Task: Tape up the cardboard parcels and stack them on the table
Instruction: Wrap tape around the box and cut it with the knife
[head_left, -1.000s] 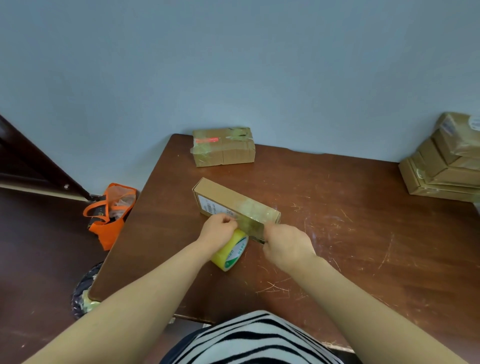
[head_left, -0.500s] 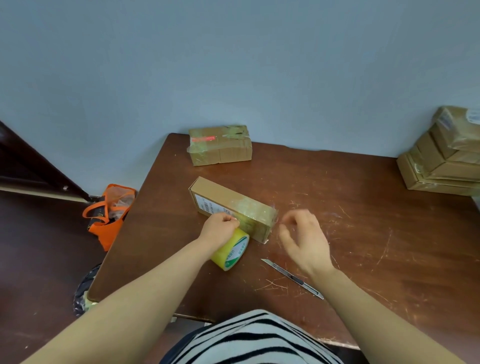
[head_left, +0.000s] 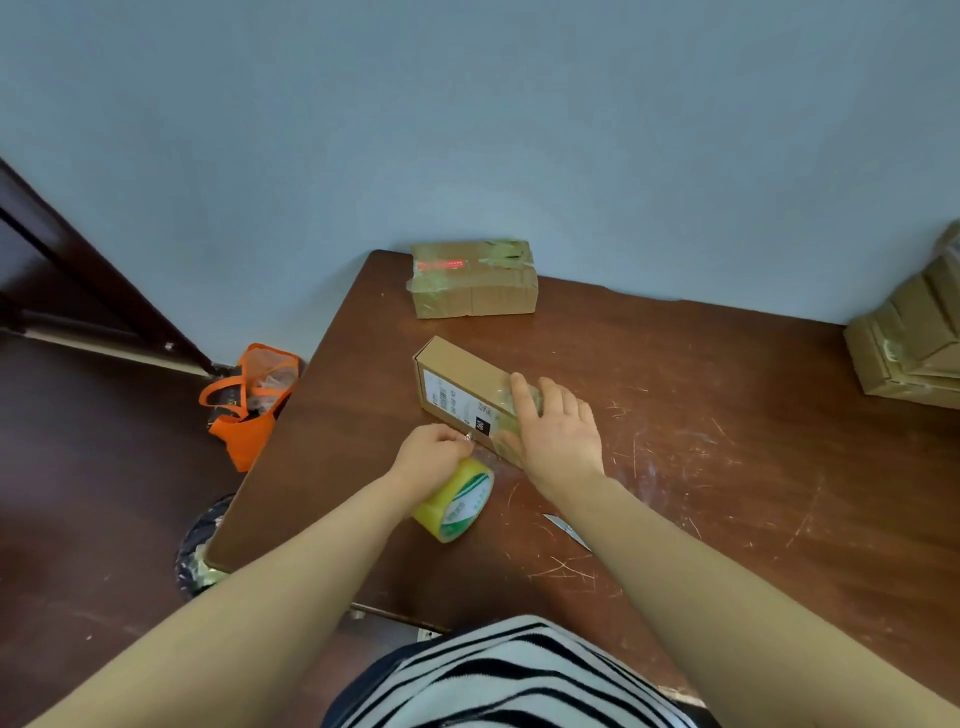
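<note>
A long cardboard parcel (head_left: 457, 384) with a white label lies at an angle on the brown table (head_left: 727, 467), its near end wrapped in clear tape. My right hand (head_left: 558, 431) lies flat on that taped end, fingers straight across the top. My left hand (head_left: 431, 457) grips the yellow tape roll (head_left: 460, 501), which stands on edge just in front of the parcel. A taped parcel (head_left: 475, 278) sits at the table's far edge by the wall. A stack of parcels (head_left: 914, 338) stands at the far right.
A small utility knife (head_left: 566, 530) lies on the table beside my right forearm. An orange bag (head_left: 249, 410) sits on the floor left of the table. A dark round object (head_left: 200, 545) lies under the table's left corner.
My right hand let go of the knife, which now lies on the table, and moved forward onto the parcel's taped end. My left hand stayed on the tape roll.
</note>
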